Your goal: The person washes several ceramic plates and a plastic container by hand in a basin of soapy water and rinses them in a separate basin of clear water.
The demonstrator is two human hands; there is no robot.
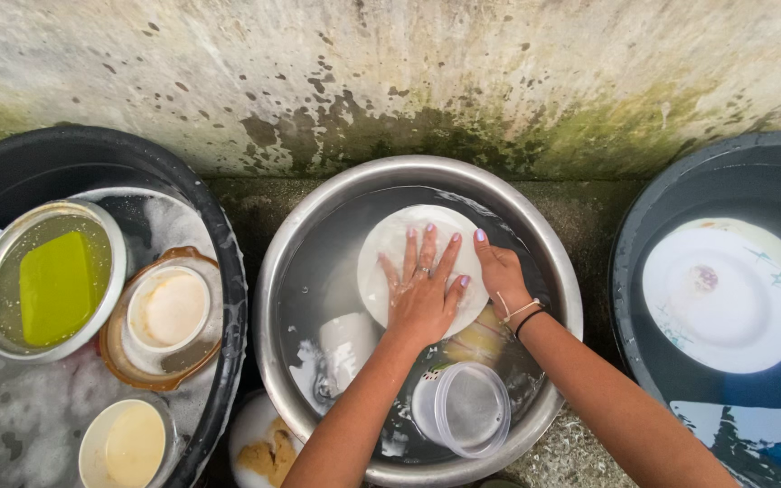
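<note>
A: Steel, wide and round: a large metal basin of water sits at the centre, against a stained concrete wall. What are the hands doing?

B: Inside the basin, toward its far side, a round white plate lies partly under water. The left hand rests flat on it, fingers spread. The right hand curls around the plate's right rim, gripping the edge.

A: How would the plate handle?

B: Probably stiff, breakable and slippery while wet; the rim, where the right hand grips, looks the surest hold.

A: What else is in the basin?

B: Toward its near side, a clear round plastic container; left of that, a pale cup under water.

A: And around the basin?

B: To its left, a black tub of suds holding a metal bowl with a green sponge and brown-rimmed bowls. To its right, a dark tub holds a white plate with a faint pattern.
</note>
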